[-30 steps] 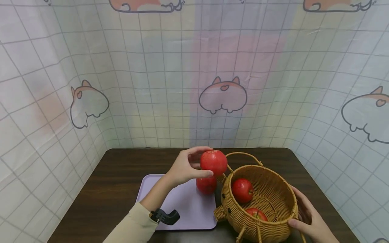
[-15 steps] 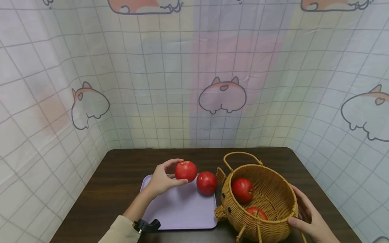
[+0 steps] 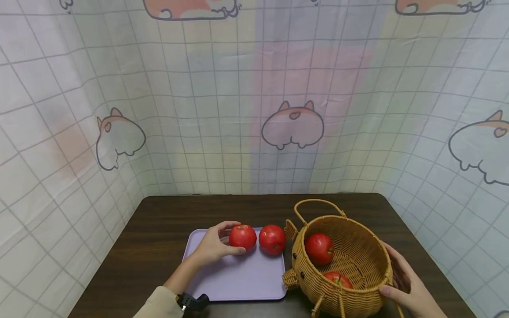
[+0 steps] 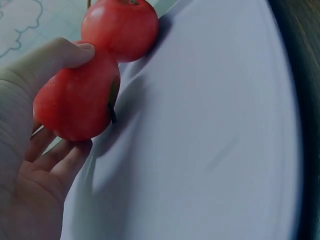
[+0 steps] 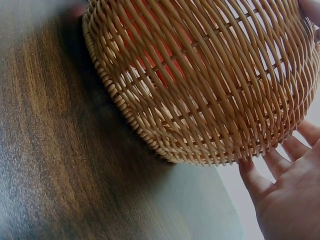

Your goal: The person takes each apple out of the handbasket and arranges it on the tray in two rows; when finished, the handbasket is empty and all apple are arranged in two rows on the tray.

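Observation:
In the head view my left hand point(image 3: 212, 245) holds a red apple point(image 3: 242, 237) at the back of the lilac tray point(image 3: 234, 282); thumb and fingers lie on opposite sides of it. Whether this apple touches the tray is unclear. A second red apple point(image 3: 272, 240) sits at the tray's back right corner; in the left wrist view, the held apple point(image 4: 75, 102) appears against it. My right hand point(image 3: 407, 285) grips the right side of a wicker basket point(image 3: 350, 302), thumb near the rim, fingers along the outer wall point(image 5: 210, 90). Inside are red apples point(image 3: 319, 248), one partly hidden by the front wall.
Tray and basket stand side by side on a dark wooden table point(image 3: 159, 247). An arched basket handle point(image 3: 318, 201) sticks up at the back. A grid-patterned curtain point(image 3: 199, 132) with cartoon animals encloses the table's back and sides.
My left hand has carried its apple leftward from beside the basket, then lowered it toward the tray next to the other apple. My right hand and the basket have stayed put.

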{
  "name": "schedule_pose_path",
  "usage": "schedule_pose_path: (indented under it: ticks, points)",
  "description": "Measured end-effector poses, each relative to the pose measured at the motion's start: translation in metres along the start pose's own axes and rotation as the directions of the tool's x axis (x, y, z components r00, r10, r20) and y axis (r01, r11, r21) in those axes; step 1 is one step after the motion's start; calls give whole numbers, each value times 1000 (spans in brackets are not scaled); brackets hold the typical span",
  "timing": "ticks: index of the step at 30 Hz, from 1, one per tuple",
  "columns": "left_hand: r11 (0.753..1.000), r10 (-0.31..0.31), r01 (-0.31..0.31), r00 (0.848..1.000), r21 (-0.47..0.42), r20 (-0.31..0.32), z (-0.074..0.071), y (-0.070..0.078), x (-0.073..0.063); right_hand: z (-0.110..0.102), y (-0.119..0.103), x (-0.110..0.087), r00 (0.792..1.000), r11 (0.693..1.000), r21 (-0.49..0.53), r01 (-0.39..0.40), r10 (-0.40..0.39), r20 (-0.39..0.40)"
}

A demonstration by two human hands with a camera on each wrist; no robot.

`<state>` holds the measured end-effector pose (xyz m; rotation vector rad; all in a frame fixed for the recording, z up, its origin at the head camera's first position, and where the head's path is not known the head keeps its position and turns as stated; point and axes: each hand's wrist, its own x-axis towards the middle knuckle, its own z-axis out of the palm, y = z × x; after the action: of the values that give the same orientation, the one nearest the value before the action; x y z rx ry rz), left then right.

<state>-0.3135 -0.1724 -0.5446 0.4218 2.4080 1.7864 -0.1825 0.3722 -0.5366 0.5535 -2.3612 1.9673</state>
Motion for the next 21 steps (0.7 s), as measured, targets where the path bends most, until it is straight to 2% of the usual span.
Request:
schedule_pose_path:
  ticks: [6, 16, 21]
  points:
    - [1000, 9, -9, 999, 0, 32, 4, 0, 0, 1, -1, 0, 1000, 1000, 4, 10, -10, 3]
    - [998, 14, -14, 1000, 62, 9, 5, -1, 2, 1, 2, 1, 1000, 1000, 3, -8, 8, -2]
    - [996, 55, -55, 998, 63, -10, 1, 8, 4, 1, 3, 0, 1000, 1000, 7, 18, -18, 0]
